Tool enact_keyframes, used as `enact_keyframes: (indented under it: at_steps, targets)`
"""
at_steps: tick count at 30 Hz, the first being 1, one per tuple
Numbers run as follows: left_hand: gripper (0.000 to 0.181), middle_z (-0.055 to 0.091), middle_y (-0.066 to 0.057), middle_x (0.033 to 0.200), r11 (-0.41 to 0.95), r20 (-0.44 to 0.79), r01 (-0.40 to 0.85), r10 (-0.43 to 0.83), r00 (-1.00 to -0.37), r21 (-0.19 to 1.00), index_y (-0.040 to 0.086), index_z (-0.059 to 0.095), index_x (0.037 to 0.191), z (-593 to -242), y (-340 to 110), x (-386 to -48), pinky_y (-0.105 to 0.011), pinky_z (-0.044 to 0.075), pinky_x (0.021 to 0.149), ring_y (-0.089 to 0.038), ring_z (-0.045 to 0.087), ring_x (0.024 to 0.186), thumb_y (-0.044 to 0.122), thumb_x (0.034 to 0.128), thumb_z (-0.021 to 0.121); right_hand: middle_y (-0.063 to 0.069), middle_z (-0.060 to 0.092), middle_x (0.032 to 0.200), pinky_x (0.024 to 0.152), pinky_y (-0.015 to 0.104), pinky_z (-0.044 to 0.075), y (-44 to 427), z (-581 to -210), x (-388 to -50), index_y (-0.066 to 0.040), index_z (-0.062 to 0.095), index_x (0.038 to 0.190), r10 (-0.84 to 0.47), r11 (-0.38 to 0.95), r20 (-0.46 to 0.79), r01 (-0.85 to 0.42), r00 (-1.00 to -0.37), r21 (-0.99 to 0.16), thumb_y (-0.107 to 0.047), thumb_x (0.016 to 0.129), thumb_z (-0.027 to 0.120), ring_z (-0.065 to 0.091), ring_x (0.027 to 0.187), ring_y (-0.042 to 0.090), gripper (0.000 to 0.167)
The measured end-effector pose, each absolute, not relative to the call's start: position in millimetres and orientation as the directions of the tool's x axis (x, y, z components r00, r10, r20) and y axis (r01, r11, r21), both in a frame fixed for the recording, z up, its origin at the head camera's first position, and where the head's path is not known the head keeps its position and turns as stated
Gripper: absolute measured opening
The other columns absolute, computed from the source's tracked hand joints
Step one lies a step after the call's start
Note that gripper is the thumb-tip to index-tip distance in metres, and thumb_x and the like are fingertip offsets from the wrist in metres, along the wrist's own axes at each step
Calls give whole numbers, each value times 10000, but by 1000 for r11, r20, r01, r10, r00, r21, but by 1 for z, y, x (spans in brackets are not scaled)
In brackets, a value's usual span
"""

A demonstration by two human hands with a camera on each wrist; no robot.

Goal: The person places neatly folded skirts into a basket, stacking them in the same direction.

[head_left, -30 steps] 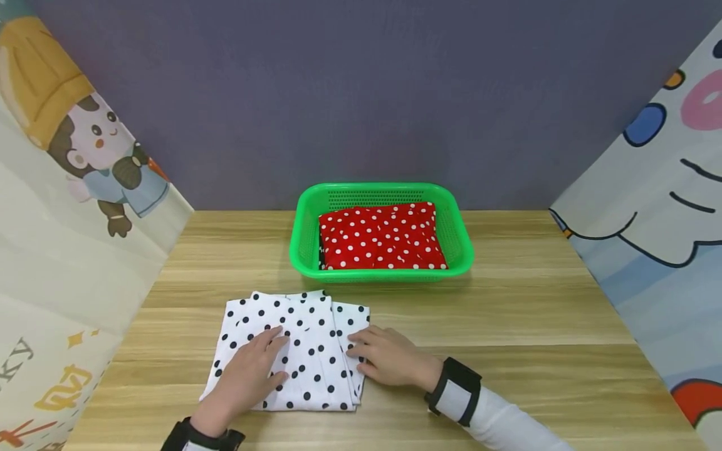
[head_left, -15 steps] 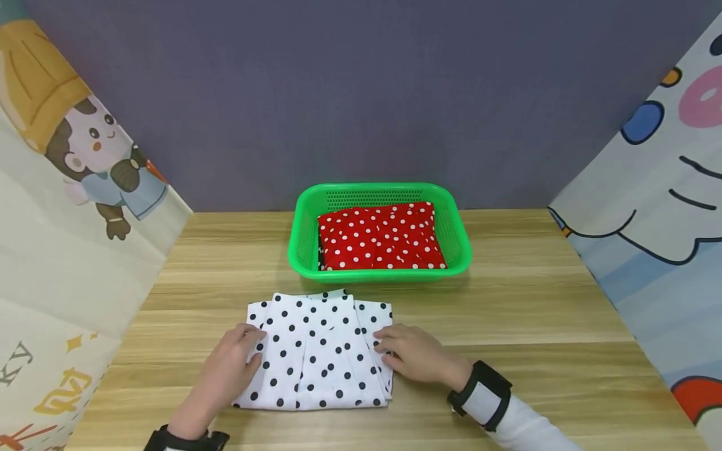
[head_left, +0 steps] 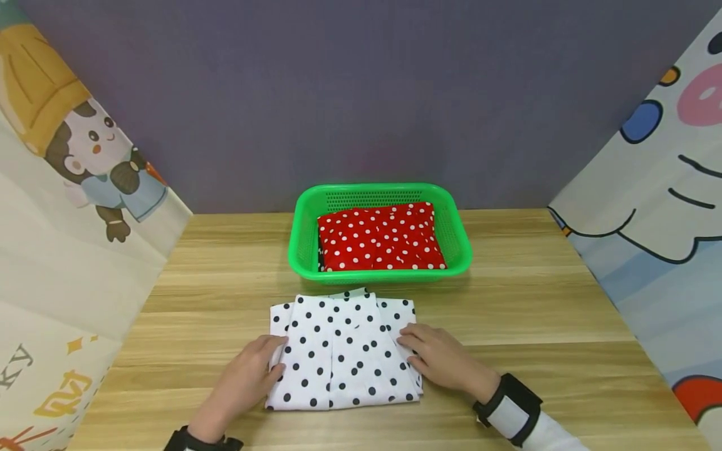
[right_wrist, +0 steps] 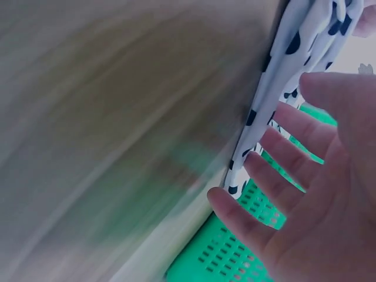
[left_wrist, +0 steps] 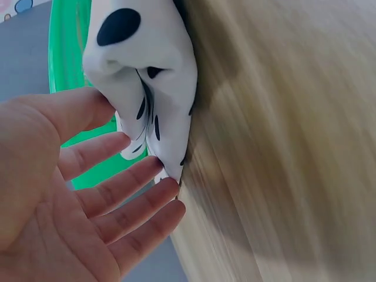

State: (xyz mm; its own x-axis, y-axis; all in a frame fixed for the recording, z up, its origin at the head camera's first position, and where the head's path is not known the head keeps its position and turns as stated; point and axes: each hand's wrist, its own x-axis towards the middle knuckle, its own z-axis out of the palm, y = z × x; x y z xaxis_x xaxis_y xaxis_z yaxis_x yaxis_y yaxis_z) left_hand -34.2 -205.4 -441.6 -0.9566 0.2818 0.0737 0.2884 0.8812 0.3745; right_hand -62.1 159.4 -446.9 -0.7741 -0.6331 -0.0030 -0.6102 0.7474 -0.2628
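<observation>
A folded white cloth with black polka dots (head_left: 351,354) lies flat on the table in front of the basket. At its left edge, my left hand (head_left: 245,376) touches the fabric with loosely extended fingers. My right hand (head_left: 442,360) rests against the opposite edge, fingers likewise relaxed. In the left wrist view, the thumb and fingertips (left_wrist: 167,189) meet the layered side of the cloth (left_wrist: 158,106). The right wrist view has the fingers (right_wrist: 258,167) along the other side of the cloth (right_wrist: 288,64). The undersides of the layers are hidden.
A green perforated basket (head_left: 296,250) stands behind the cloth, near the table's far edge. Inside it lies a folded red cloth with white dots (head_left: 380,238); something black and white peeks out at its left. The wooden table (head_left: 536,282) is bounded by a grey back wall and printed side panels.
The dotted white cloth has slid right across the table and sits squarer before the basket. My left hand has shifted from on top of it to its left edge; my right hand has moved right too.
</observation>
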Motion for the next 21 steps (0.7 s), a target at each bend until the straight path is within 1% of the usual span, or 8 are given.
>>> enact_keyframes:
  at_steps: [11, 16, 21]
  targets:
    - [479, 590, -116, 1161, 869, 67, 328, 328, -942, 370, 87, 578, 1223, -443, -185, -36, -419, 476, 898, -268, 571, 1061, 212, 780, 711, 56, 559, 1192, 887, 452, 455, 181, -445, -59, -138, 646, 1126, -548, 809, 38, -542, -835, -226, -268, 875, 603, 511, 1125, 242, 286]
    - [485, 590, -106, 1160, 857, 97, 369, 359, -928, 359, 96, 574, 1236, -445, -179, -38, -400, 481, 896, -249, 573, 1057, 224, 787, 703, 90, 570, 1190, 904, 469, 455, 190, -442, -58, -117, 656, 1111, -498, 827, 50, -492, -866, -273, -233, 863, 616, 532, 1121, 271, 276]
    - [487, 592, -97, 1146, 840, 134, 409, 387, -912, 357, 89, 576, 1237, -447, -169, -40, -391, 488, 882, -242, 575, 1041, 234, 789, 700, 107, 570, 1202, 916, 444, 459, 198, -443, -59, -94, 651, 1114, -469, 839, 48, -462, -882, -288, -237, 861, 621, 548, 1112, 272, 291]
